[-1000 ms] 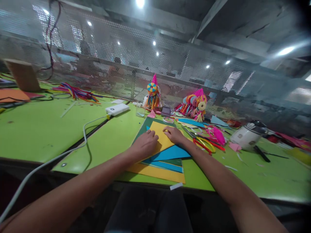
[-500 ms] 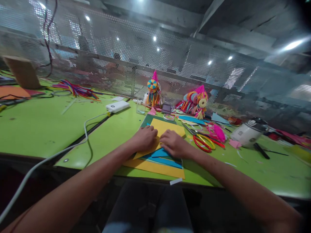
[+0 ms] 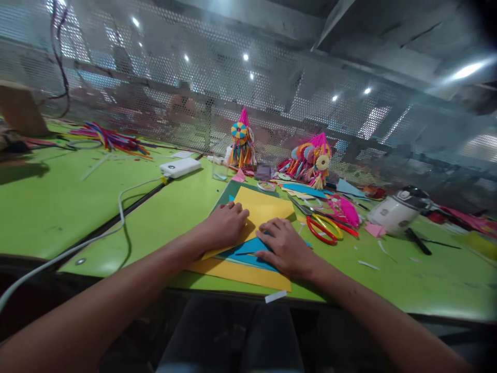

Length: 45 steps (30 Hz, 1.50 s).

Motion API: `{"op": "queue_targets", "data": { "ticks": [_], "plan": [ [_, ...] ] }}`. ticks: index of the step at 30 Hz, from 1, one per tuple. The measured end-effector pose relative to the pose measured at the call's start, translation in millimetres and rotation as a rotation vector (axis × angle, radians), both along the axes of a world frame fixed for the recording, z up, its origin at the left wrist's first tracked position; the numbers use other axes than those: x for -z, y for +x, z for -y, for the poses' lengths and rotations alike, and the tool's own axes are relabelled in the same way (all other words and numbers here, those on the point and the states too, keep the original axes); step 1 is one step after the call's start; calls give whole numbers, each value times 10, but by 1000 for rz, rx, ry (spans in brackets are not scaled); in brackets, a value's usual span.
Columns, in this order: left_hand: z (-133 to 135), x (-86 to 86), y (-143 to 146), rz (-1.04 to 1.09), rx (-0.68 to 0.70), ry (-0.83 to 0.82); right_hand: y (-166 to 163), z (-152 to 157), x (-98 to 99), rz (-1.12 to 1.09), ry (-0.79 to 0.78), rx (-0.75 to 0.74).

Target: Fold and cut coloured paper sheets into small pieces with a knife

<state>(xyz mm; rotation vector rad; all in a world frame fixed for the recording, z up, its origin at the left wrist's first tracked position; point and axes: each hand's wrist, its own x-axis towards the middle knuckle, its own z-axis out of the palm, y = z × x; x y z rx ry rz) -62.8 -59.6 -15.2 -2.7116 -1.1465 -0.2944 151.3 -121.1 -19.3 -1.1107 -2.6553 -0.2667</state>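
Note:
A folded sheet of yellow paper [image 3: 264,202] lies on a green board [image 3: 225,196] in front of me. My left hand [image 3: 229,224] rests on the sheet's left part with curled fingers, gripping it. My right hand [image 3: 286,247] lies with fingers apart, its tips at the yellow sheet's lower edge and its palm over blue paper [image 3: 254,247]. Beneath these, another strip of yellow paper [image 3: 240,273] reaches toward the table's front edge. Just right of the stack are scissors [image 3: 323,228] with red and yellow handles.
Colourful tasselled hangings [image 3: 239,134] stand at the back. A white power bank [image 3: 180,167] with a cable sits left, beyond it a bundle of coloured strips [image 3: 108,139]. A white-and-black appliance [image 3: 399,210] stands right. Paper scraps litter the green table [image 3: 171,212].
My right hand has moved slightly right and toward me, its fingers spreading apart. My left hand stays on the yellow sheet. The view has shifted a little.

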Motion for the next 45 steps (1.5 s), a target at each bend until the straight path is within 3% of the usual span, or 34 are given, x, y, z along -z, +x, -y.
{"op": "queue_targets", "data": {
  "ticks": [7, 19, 28, 34, 37, 39, 42, 45],
  "plan": [
    [-49, -1, -3, 7, 1, -20, 32, -1, 2, -89, -26, 129],
    [22, -124, 10, 25, -12, -106, 89, -37, -68, -24, -92, 106],
    [51, -106, 29, 16, -22, -128, 85, -16, -69, 13, -11, 155],
    [71, -126, 28, 9, -28, -135, 206, -113, -54, -70, -57, 269],
    [74, -130, 23, 10, -32, -150, 295, -227, -10, -245, -110, 265],
    [70, -126, 22, 10, -34, -153, 391, -355, -10, -432, -166, 340],
    [57, -112, 23, 9, -30, -149, 584, -597, -60, -763, -284, 699],
    [46, -96, 29, 14, -24, -147, 725, -809, -86, -873, -377, 858]
  ]
}}
